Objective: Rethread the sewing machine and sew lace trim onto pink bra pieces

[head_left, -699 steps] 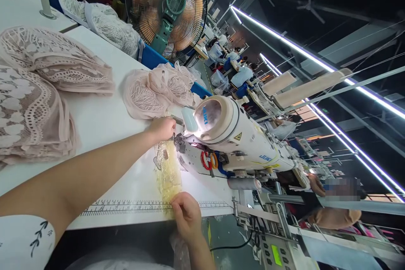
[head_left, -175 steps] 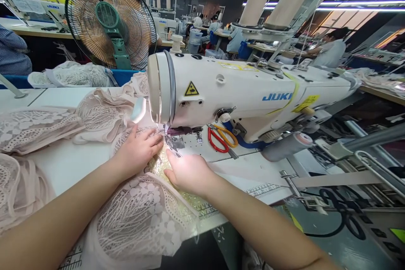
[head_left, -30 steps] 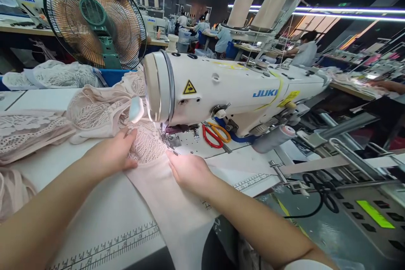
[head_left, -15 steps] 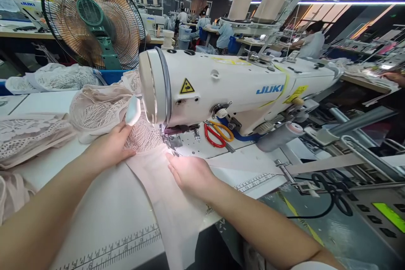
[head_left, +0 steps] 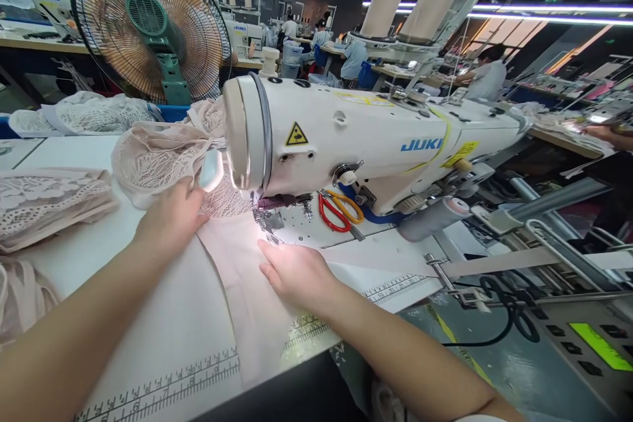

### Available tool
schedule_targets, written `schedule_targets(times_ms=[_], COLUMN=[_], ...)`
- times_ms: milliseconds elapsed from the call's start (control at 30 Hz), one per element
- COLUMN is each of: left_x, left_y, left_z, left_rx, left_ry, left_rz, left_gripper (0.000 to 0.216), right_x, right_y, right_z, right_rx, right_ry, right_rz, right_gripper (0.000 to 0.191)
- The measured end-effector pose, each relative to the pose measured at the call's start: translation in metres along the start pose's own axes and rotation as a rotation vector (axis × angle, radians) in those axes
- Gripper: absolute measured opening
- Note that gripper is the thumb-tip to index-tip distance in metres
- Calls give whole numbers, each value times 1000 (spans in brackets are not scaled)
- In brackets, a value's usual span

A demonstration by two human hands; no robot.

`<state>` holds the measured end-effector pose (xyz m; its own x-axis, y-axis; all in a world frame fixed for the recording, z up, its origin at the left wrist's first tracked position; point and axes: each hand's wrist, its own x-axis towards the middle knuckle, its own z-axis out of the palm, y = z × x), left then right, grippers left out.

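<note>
A pale pink garment with lace lies under the needle area of a white sewing machine. My left hand is closed on its left part, where lace meets plain cloth, thumb toward the machine. My right hand pinches the cloth's right side just in front of the presser foot; its lower fingers are curled out of sight. The plain cloth hangs down between my forearms to the table's front edge. A pale elastic band runs from the right toward the presser foot.
Red-and-orange-handled scissors lie on the machine bed, beside a grey thread cone. More lace garments lie at left. Behind stands a large fan. Other people sit at machines farther back. A metal band guide stands at right.
The cloth has slid away from me toward the needle, its lower end drawn up toward the table edge. Both hands keep their hold. The view has shifted slightly.
</note>
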<state>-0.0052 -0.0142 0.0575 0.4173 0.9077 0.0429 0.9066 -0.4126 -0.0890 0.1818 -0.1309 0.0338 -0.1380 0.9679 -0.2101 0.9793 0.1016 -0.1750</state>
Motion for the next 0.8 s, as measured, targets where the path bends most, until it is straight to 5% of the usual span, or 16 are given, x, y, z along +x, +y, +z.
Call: schedule_targets(times_ms=[67,267,600,800], left_x=[-13,-59,-59,-48], left_y=[18,71,59,50], left_z=[2,23,33,37], left_rx=[-16,-106,-80,-17], left_ry=[40,3,-18,92], left_rz=[92,689,703,721], left_gripper=[34,16,40,25], right_x=[-6,-43,-70,-54], right_y=[3,19,29,31], right_z=[0,7,10,10], right_rx=[-6,11,21,-41], right_ry=[15,-62,-128,-106], right_rz=[-54,-179,-190,-223], right_gripper=[36,14,32,35])
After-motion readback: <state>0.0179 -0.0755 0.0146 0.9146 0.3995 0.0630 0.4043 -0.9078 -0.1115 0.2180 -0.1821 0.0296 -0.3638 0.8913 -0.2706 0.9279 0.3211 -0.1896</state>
